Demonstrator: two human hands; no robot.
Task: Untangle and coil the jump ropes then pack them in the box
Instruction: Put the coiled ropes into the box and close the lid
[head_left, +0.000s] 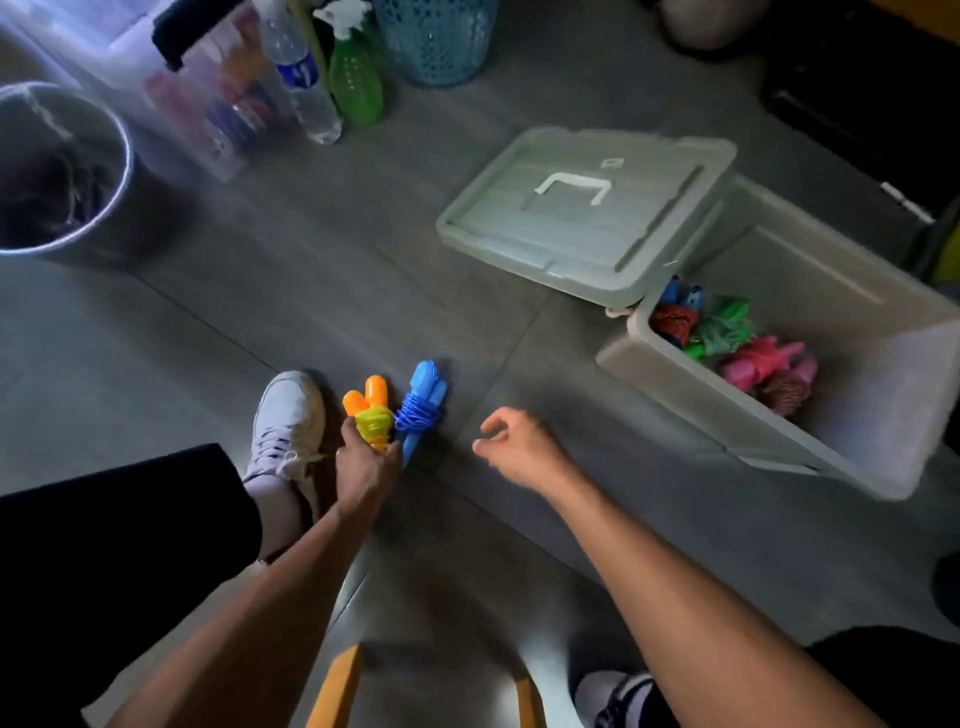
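The left hand (363, 462) has its grip closed around the yellow rope (375, 423), which is already wound tight around its two orange handles, so the bundle probably holds together when lifted. The hand takes it from the lower part, where the coil is thick, and the handles stick out above the fingers. Just beside it, touching or almost touching, the blue rope (418, 410) lies on the floor (260, 312), also coiled around its handles. The right hand (511, 441) hangs above the floor with an open grip, the fingers loosely bent and holding nothing; I think it is ready to take the blue rope or to help with the carrying.

The box (727, 395) stands open to the right, well apart from the two ropes, and it already contains several coiled ropes: red, green and pink ones in the near corner. Its lid (587, 213) lies flat next to it, leaning partly against the rim, so the opening stays free.

Around are a white shoe (288, 415) just left of the yellow rope, a metal bucket (67, 171), a water bottle (306, 83), a green spray bottle (356, 83) and a blue basket (436, 39) further away. Nothing stands on the way between the ropes and the box
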